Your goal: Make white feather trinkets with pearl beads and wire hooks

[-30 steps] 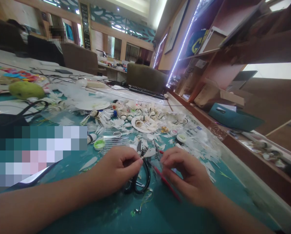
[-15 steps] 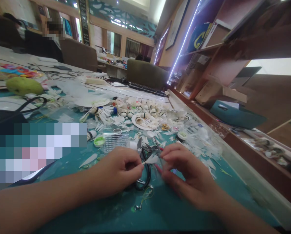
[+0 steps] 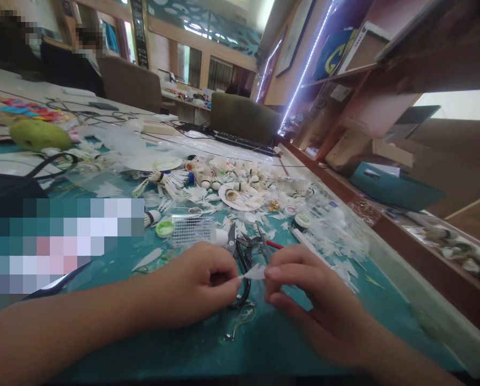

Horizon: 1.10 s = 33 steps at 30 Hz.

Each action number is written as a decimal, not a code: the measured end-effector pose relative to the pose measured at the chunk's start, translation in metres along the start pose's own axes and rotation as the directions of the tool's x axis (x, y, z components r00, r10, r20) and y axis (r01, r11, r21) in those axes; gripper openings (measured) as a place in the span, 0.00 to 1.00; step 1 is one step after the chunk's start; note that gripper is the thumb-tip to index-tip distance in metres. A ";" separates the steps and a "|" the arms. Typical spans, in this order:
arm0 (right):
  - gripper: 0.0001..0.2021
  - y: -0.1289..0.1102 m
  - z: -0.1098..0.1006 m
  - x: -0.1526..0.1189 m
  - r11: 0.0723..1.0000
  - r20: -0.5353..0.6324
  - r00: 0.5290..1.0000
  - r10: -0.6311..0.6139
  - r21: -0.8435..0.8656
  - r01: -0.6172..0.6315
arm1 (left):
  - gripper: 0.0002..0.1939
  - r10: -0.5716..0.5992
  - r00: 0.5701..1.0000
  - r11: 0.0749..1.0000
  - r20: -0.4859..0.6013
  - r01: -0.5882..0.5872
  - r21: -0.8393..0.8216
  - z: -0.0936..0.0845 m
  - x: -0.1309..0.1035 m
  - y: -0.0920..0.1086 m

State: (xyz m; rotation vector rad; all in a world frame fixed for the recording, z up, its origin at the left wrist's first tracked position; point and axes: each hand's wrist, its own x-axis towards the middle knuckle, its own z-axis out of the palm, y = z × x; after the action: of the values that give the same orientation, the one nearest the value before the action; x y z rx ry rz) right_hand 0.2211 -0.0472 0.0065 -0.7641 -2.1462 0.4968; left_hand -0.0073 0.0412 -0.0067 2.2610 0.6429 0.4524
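Observation:
A small white feather (image 3: 256, 272) stretches between my two hands, just above the black scissors. My left hand (image 3: 207, 281) is closed in a pinch on its thin quill end. At the wide end, the curled fingertips of my right hand (image 3: 308, 300) meet the feather; the exact grip there is partly hidden. The scissors (image 3: 244, 284) lie on the green mat with blades pointing away, their handle partly behind my left hand. Just beyond, a red-handled tool (image 3: 274, 244) lies beside other dark metal tools. A small ring with yellow thread (image 3: 245, 316) sits nearer to me.
Behind the hands lie shuttlecocks (image 3: 169, 182), loose feathers, a white plate (image 3: 223, 198) and a green paint pot (image 3: 165, 229). A bead sheet (image 3: 191, 229) is left of the scissors. A green fruit (image 3: 41, 134) and a black strapped item (image 3: 14, 185) stand left.
My right hand has closed in on the feather, and its fingertips now meet the wide end. My left hand, still pinching the quill, has shifted slightly right. More of the red-handled tool shows.

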 end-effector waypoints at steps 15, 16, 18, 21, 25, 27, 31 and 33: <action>0.23 0.004 0.000 -0.001 0.973 -0.023 0.991 0.129 -0.192 -0.131 | 0.15 0.048 0.995 0.997 0.083 -0.043 -0.061 -0.002 -0.004 0.001; 0.23 0.005 0.001 -0.001 0.971 -0.028 0.991 0.133 -0.195 -0.135 | 0.15 0.043 0.996 0.997 0.081 -0.038 -0.062 -0.001 -0.004 0.000; 0.22 0.005 0.001 0.000 0.969 -0.045 0.989 0.142 -0.199 -0.148 | 0.15 0.041 0.996 0.997 0.076 -0.036 -0.061 -0.001 -0.004 -0.001; 0.21 0.007 0.001 0.001 0.963 -0.043 0.981 0.187 -0.187 -0.192 | 0.15 0.051 0.996 0.997 0.071 -0.047 -0.063 -0.002 -0.004 -0.001; 0.24 0.009 0.003 0.000 0.956 -0.017 0.960 0.278 -0.096 -0.279 | 0.14 0.066 0.996 0.996 0.061 -0.061 -0.070 -0.002 -0.004 0.000; 0.25 0.010 0.004 -0.002 0.948 -0.017 0.949 0.314 -0.038 -0.315 | 0.14 0.072 0.996 0.995 0.059 -0.067 -0.071 -0.001 -0.004 0.001; 0.26 0.011 0.007 -0.003 0.938 0.002 0.939 0.344 0.048 -0.343 | 0.13 0.070 0.996 0.995 0.053 -0.067 -0.072 0.001 -0.004 0.001; 0.25 0.011 0.009 -0.003 0.933 0.007 0.935 0.354 0.070 -0.354 | 0.13 0.057 0.997 0.996 0.054 -0.053 -0.078 0.001 -0.003 0.001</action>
State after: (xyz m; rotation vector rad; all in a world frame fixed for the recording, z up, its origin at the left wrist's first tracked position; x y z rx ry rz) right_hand 0.2195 -0.0422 -0.0067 -1.1192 -1.9786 0.7520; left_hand -0.0094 0.0384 -0.0074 2.2152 0.5270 0.4315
